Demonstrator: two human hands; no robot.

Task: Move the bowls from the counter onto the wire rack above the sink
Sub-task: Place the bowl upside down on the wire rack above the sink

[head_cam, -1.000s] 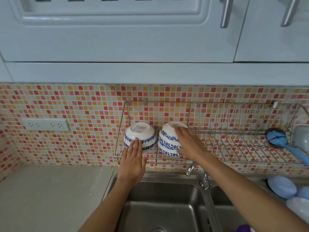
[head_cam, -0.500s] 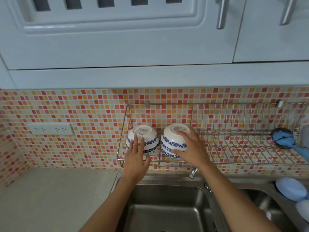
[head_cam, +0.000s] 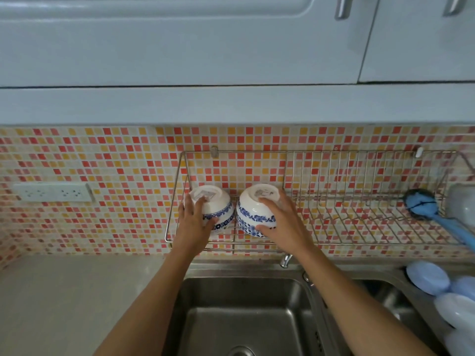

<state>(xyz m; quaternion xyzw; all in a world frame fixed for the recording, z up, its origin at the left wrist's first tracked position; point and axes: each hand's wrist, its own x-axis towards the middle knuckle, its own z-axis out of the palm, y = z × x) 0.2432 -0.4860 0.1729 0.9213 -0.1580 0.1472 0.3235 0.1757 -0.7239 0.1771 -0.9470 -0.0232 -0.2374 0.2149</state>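
Two white bowls with blue flower bands stand upside down, side by side, at the left end of the wire rack [head_cam: 347,227] on the tiled wall. My left hand [head_cam: 194,222] holds the left bowl [head_cam: 218,204], fingers reaching up over its base and thumb against its side. My right hand [head_cam: 282,222] grips the right bowl [head_cam: 253,209], fingers over its base and thumb under its rim. The two bowls almost touch.
A blue brush [head_cam: 421,209] lies at the rack's right end beside a pale container [head_cam: 462,204]. Below are a steel double sink [head_cam: 244,317] and a tap [head_cam: 286,260]. Pale blue plates [head_cam: 428,277] stand at the right. A wall socket [head_cam: 52,192] and grey counter [head_cam: 77,291] are left.
My left hand slid further up onto the left bowl. My right hand shifted its grip on the right bowl, which now sits more upright on the rack. The view moved closer.
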